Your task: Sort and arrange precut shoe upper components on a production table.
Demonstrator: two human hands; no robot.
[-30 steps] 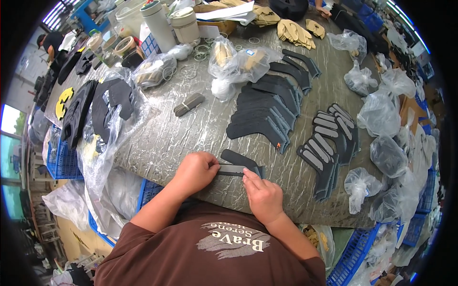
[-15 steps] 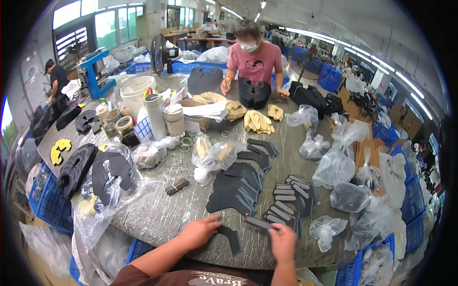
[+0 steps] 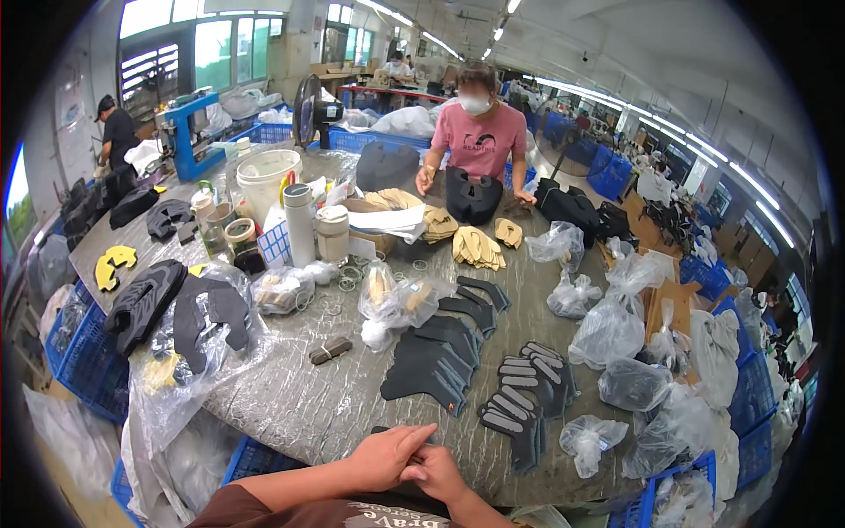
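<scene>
My left hand (image 3: 393, 452) and my right hand (image 3: 437, 473) meet at the table's near edge. The left fingers, stretched and pressed together, lie over the curled right fingers. From behind the left hand peeks the edge of a dark flat piece (image 3: 380, 429); my hands hide the rest. What the right fingers hold, if anything, is hidden. Just beyond lies a fanned stack of black cut pieces (image 3: 418, 365). To its right, overlapping black pieces carry grey strips (image 3: 510, 409).
Across the table stands a person in a pink shirt (image 3: 480, 141) behind black pieces. Knotted clear plastic bags (image 3: 607, 334) line the right side. A steel flask (image 3: 299, 224), a white bucket (image 3: 267, 176) and a brown bundle (image 3: 330, 350) stand or lie to the left.
My right hand has moved left to meet my left hand. The grey strip it held is out of sight. The curved black piece beside my left hand is now mostly covered.
</scene>
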